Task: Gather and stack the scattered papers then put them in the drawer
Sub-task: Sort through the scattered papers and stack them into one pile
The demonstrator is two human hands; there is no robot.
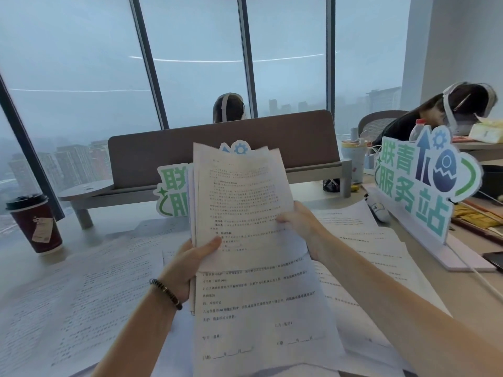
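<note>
I hold a bundle of printed papers [239, 197] upright above the desk, its sheets fanned unevenly at the top. My left hand [190, 265] grips the bundle's lower left corner, thumb on the front sheet. My right hand [299, 224] pinches the right edge. More printed sheets lie scattered flat on the desk: a large one [261, 317] right under the bundle, several at the left [89, 289] and several at the right [381, 248]. No drawer is in view.
A dark red paper cup with a black lid [36, 224] stands at the left. A green-and-white sign [419, 186] stands on the right, another [171, 194] behind the bundle. A brown desk divider [152, 159] runs across the back. Two people sit beyond it. A phone [494, 259] lies at the right edge.
</note>
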